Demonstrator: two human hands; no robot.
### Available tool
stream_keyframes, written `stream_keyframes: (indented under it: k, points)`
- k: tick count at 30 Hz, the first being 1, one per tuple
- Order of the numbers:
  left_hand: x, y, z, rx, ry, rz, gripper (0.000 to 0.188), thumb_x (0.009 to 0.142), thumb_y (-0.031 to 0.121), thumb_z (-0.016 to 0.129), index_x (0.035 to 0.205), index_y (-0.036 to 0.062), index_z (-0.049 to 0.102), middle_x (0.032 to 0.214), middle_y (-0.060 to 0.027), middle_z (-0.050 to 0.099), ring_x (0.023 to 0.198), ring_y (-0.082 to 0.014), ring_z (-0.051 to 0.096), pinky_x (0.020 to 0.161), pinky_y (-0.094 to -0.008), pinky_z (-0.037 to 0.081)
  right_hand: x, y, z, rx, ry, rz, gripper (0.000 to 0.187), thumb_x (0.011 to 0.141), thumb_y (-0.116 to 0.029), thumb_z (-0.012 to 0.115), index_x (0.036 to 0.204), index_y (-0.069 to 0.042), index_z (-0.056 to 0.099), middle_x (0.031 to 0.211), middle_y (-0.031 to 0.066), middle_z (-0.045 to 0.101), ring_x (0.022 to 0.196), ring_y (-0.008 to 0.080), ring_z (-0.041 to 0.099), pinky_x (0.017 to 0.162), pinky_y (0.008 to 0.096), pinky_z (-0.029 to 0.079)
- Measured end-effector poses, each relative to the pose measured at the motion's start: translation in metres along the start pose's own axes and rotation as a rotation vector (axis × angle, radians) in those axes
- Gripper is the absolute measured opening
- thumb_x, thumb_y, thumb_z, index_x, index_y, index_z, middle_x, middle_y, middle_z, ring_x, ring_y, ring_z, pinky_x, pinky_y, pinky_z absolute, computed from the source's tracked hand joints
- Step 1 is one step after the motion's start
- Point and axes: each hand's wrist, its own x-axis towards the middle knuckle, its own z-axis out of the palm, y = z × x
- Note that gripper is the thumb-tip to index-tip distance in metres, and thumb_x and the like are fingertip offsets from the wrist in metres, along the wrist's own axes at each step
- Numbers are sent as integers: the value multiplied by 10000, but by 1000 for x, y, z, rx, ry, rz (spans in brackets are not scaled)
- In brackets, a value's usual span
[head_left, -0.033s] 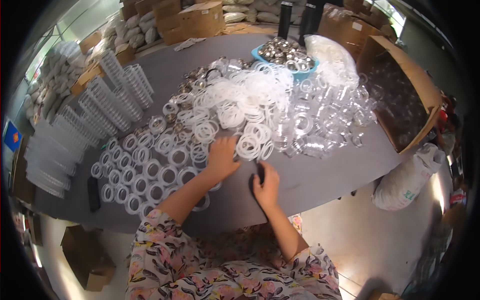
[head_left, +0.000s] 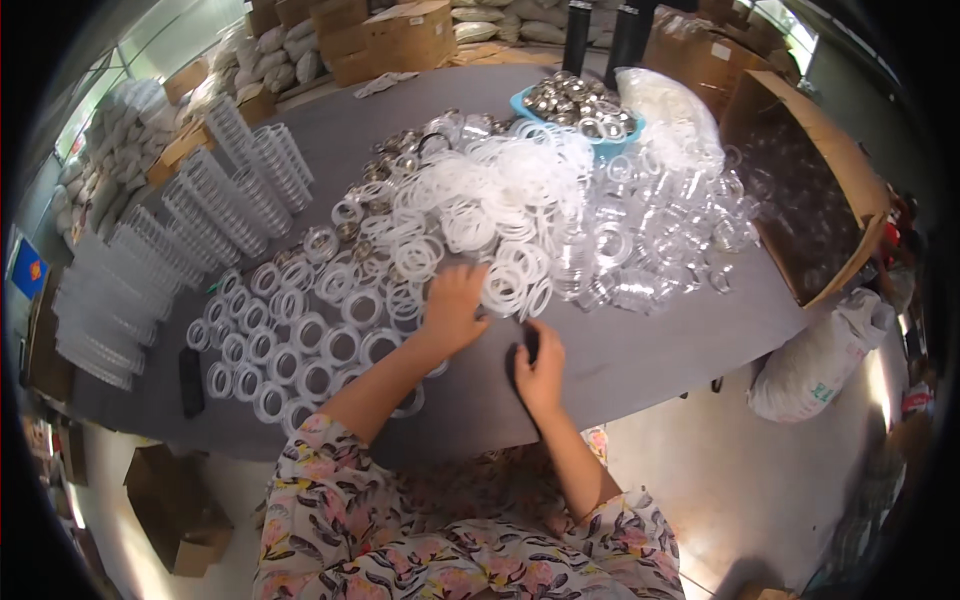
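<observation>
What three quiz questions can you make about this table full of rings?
1. True or false: the left hand rests on the pile of white rings.
2. What holds the shiny metal parts? A) blue basket B) red bucket C) green bag
3. Fill in: the right hand grips a small ____ object on the grey table.

Key: 1 true; 2 A; 3 dark
</observation>
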Motion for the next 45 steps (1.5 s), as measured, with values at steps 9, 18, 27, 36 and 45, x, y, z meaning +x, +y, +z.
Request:
stream_keyframes:
  k: [9, 18, 27, 36, 45]
  points:
    - [-5, 8, 12, -161, -221, -8, 458, 686, 270, 759, 1084, 100, 611, 1078, -217, 495, 932, -391, 563, 797, -442, 466, -5, 4, 1, 65, -11, 53, 508, 733, -46, 631, 1216, -8, 480, 1145, 204, 561, 1077, 371, 519, 939, 440, 385]
    - [-36, 3, -17, -524, -395, -141, 359, 833, 262, 643, 1148, 91, 609, 1003, -187, 534, 800, -264, 618, 721, -359, 487, 2, -12, -5, -100, -92, -30, 809, 654, -213, 786, 1336, -31, 392, 1197, 185, 536, 1106, 351, 507, 934, 438, 371]
    - [-37, 1, -27, -223, -4, -174, 269, 826, 226, 622, 1056, 87, 629, 806, -156, 604, 754, -341, 605, 672, -433, 472, -14, -34, -14, -344, 44, -233, 514, 708, -190, 740, 1184, -121, 560, 1247, 152, 491, 1182, 360, 436, 957, 464, 348]
    - [-33, -16, -32, -175, 18, -199, 266, 799, 181, 645, 1046, 82, 656, 814, -126, 574, 740, -319, 576, 665, -419, 450, 6, -27, -15, -299, -132, -303, 209, 719, -124, 703, 924, -100, 663, 1163, 40, 586, 1244, 346, 403, 1030, 551, 248]
    - [-33, -37, -6, -390, 230, -293, 194, 798, 191, 652, 899, 27, 676, 921, -150, 587, 821, -329, 581, 722, -417, 462, 48, -27, -13, -174, -143, -16, 141, 793, -202, 677, 884, -96, 693, 913, 78, 668, 1096, 265, 535, 1064, 545, 213]
